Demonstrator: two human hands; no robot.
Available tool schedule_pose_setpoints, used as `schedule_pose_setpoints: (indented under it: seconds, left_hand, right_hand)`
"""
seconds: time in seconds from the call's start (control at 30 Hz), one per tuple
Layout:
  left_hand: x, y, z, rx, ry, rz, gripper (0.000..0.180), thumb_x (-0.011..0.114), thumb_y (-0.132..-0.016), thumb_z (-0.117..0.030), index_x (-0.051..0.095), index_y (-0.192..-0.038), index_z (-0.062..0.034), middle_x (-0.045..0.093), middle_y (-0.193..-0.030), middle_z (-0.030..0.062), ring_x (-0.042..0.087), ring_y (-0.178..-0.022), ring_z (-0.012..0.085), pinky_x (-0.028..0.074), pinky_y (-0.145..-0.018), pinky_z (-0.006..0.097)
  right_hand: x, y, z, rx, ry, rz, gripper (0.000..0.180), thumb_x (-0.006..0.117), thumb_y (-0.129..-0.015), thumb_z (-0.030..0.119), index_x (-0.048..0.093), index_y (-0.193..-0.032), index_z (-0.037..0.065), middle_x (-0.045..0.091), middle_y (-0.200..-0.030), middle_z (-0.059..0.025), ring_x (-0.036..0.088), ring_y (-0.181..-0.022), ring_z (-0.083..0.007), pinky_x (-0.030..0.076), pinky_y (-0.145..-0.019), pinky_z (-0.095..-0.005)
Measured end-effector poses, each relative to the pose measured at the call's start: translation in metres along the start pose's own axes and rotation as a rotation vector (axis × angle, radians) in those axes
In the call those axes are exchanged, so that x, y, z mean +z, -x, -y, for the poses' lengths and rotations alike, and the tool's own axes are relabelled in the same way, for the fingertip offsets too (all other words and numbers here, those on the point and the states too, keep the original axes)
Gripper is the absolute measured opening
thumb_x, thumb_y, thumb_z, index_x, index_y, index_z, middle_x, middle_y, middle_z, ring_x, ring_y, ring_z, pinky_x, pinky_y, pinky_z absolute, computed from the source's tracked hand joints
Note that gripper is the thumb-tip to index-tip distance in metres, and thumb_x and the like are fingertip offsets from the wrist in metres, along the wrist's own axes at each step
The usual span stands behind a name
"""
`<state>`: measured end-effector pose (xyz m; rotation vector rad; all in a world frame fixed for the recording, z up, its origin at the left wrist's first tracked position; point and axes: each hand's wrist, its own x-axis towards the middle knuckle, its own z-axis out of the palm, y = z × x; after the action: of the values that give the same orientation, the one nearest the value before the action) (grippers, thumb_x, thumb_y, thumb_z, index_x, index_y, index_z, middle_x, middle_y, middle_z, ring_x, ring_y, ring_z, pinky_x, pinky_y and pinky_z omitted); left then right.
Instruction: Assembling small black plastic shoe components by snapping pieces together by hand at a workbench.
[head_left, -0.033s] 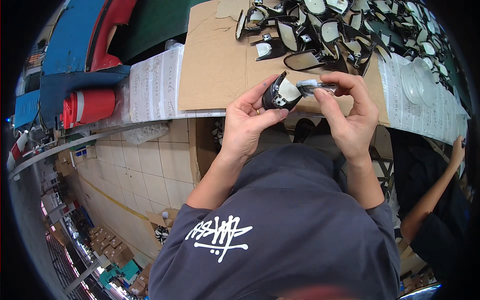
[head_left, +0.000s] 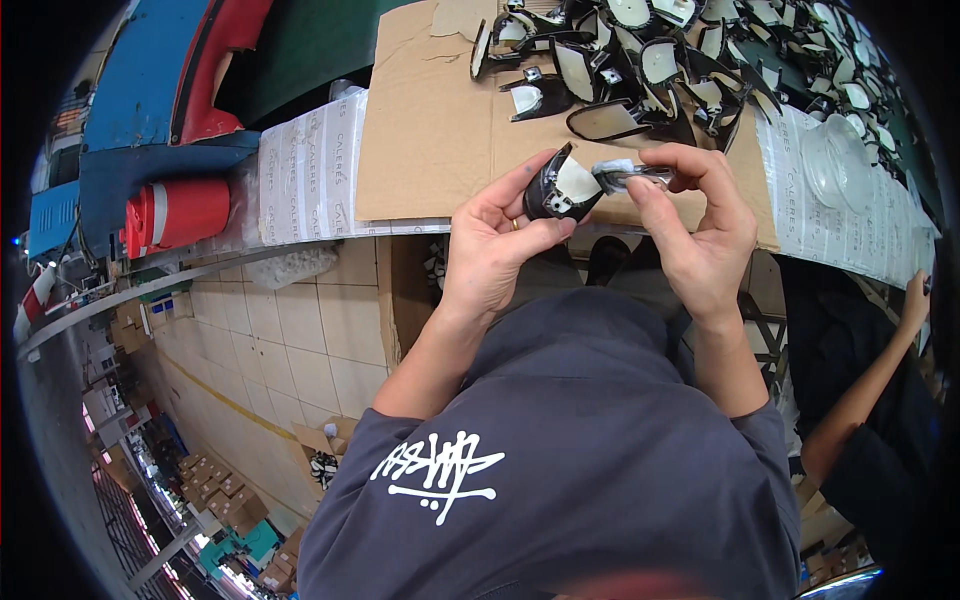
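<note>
Left hand [head_left: 500, 222]: grasping one black curved piece [head_left: 541, 197], thumb along its near side, fingers wrapped behind; opening no wider than the piece. Piece is held tilted above the cardboard sheet [head_left: 430, 135], by the sheet's near edge, right of its middle; pale lining and a small metal fitting face up.

Right hand [head_left: 705, 225]: pinching a small shiny object [head_left: 650, 178] between thumb and forefinger, the two tips parted only by its thickness. A white wad [head_left: 613, 166] sits at the object's left end, just beside the black piece; whether they touch cannot be told.

Pile of similar black pieces [head_left: 605, 120]: at the sheet's far right corner, spilling past its right edge. Clear plastic tub [head_left: 838, 165]: on the tabletop [head_left: 310, 170], right of the sheet.

Hidden or unclear: the left fingertips lie behind the black piece; the right hand's lower fingers are partly masked by its thumb and palm; the shiny object's exact kind is too small to make out. Pile runs out of view at the top. Another person's hand [head_left: 917, 300], at the far right, is dim near the picture's rim; its grip cannot be read.
</note>
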<state>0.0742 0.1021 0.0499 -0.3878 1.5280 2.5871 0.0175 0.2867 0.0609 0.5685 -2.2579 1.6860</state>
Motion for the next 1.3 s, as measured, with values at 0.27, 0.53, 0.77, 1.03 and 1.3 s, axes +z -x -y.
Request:
schedule_pose_setpoints:
  seconds: [0.27,0.53,0.77,1.03,1.3]
  left_hand:
    - [-0.003,-0.001,0.006,0.061,-0.053,-0.011,0.059,0.063,-0.077,0.014,0.048,-0.134,0.0072,0.065,-0.115,0.0131,0.065,-0.097,0.0142,0.053,-0.085,0.024]
    - [-0.001,-0.001,0.007,0.076,-0.055,-0.024,0.059,0.063,-0.077,0.015,0.049,-0.134,0.0074,0.064,-0.116,0.0119,0.064,-0.098,0.0117,0.053,-0.084,0.024]
    - [-0.006,-0.001,0.005,0.034,-0.058,-0.036,0.061,0.063,-0.076,0.014,0.049,-0.134,0.0074,0.066,-0.112,0.0120,0.065,-0.094,0.0122,0.053,-0.083,0.024]
    - [-0.007,0.000,0.005,0.040,-0.092,-0.039,0.061,0.063,-0.075,0.014,0.049,-0.134,0.0072,0.067,-0.108,0.0103,0.065,-0.093,0.0105,0.052,-0.084,0.023]
    - [-0.003,0.005,0.005,0.085,-0.217,0.017,0.059,0.060,-0.075,0.014,0.052,-0.133,0.0041,0.067,-0.109,0.0085,0.063,-0.095,0.0078,0.051,-0.083,0.021]
  right_hand:
    - [0.000,0.001,0.002,-0.006,0.023,0.022,0.021,0.076,-0.073,0.003,0.069,-0.093,0.004,0.067,-0.088,-0.0027,0.052,-0.075,-0.0141,0.044,-0.065,-0.0264]
    - [0.011,0.008,0.001,-0.088,0.085,0.097,0.022,0.078,-0.070,0.006,0.069,-0.091,0.005,0.069,-0.086,-0.0037,0.056,-0.075,-0.0182,0.044,-0.068,-0.0293]
    - [-0.001,-0.004,-0.006,-0.076,0.194,-0.018,0.020,0.077,-0.072,0.005,0.070,-0.090,0.006,0.068,-0.085,-0.0021,0.054,-0.074,-0.0170,0.043,-0.068,-0.0290]
    - [-0.012,-0.004,-0.007,0.042,0.057,-0.042,0.020,0.075,-0.075,0.004,0.070,-0.094,0.003,0.067,-0.088,-0.0023,0.051,-0.076,-0.0131,0.044,-0.069,-0.0259]
    - [-0.002,-0.001,0.001,-0.029,-0.041,0.144,0.026,0.077,-0.071,0.003,0.071,-0.096,0.004,0.069,-0.090,-0.0033,0.055,-0.081,-0.0152,0.045,-0.072,-0.0274]
